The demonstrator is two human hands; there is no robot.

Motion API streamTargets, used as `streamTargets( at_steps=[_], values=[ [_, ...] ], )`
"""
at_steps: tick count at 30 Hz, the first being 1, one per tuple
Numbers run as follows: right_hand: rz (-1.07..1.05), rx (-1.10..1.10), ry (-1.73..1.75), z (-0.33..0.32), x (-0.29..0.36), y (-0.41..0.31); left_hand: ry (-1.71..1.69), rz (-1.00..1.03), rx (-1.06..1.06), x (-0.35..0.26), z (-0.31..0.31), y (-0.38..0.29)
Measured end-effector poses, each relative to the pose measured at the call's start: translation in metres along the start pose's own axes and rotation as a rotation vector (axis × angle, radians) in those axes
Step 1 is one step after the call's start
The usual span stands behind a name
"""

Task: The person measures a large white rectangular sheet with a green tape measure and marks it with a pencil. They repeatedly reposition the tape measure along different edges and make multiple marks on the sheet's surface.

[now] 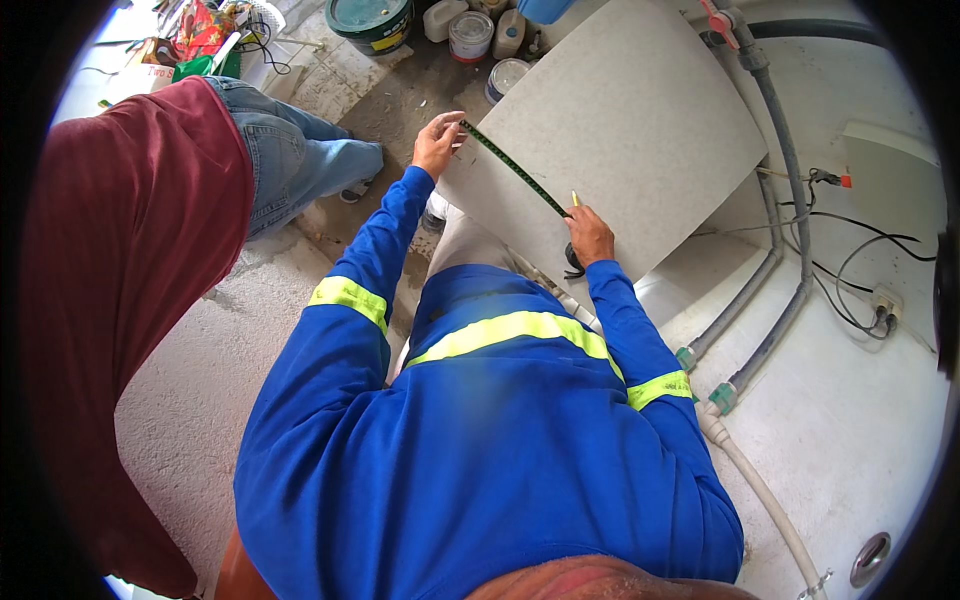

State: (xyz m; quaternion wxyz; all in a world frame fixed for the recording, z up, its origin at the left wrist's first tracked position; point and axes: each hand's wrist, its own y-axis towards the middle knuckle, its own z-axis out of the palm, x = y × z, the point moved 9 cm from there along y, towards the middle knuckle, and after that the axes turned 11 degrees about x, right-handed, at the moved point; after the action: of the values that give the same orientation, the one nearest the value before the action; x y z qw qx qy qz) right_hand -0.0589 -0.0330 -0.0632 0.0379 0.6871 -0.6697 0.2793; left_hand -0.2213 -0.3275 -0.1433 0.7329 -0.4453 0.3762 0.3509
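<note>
A large pale grey tile or board (637, 127) lies tilted in front of my legs. Across its near left part stretches a dark green tape measure blade (517, 166). My left hand (439, 144) pinches the blade's end at the left edge of the board. The black tape case (573, 259) shows under my right hand (591, 234), which grips the tape. A yellow pencil (575, 198) sticks out from the fingers of that same hand. The palm side of the right hand is hidden.
A person in a maroon top (150, 240) and jeans stands at my left. Beyond the board are a green bucket (369, 22), a white tub (471, 36) and plastic jugs. Grey pipes (787, 187) and loose cables (847, 292) run along the white wall at right.
</note>
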Motion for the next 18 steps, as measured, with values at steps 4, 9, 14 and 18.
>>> streamTargets(
  at_steps=[4,9,14,18],
  values=[
    [-0.044,-0.038,-0.084,0.000,0.010,0.000,0.054,0.028,0.036,-0.009,0.006,-0.005],
    [-0.119,-0.035,-0.167,-0.005,0.024,0.000,0.009,0.074,0.019,-0.017,0.005,-0.010],
    [-0.068,0.002,-0.099,-0.015,0.017,0.007,0.219,-0.005,0.079,-0.004,-0.005,0.001],
    [-0.072,0.073,-0.091,-0.022,0.008,0.016,0.317,-0.112,0.065,0.014,-0.015,-0.001]
  ],
)
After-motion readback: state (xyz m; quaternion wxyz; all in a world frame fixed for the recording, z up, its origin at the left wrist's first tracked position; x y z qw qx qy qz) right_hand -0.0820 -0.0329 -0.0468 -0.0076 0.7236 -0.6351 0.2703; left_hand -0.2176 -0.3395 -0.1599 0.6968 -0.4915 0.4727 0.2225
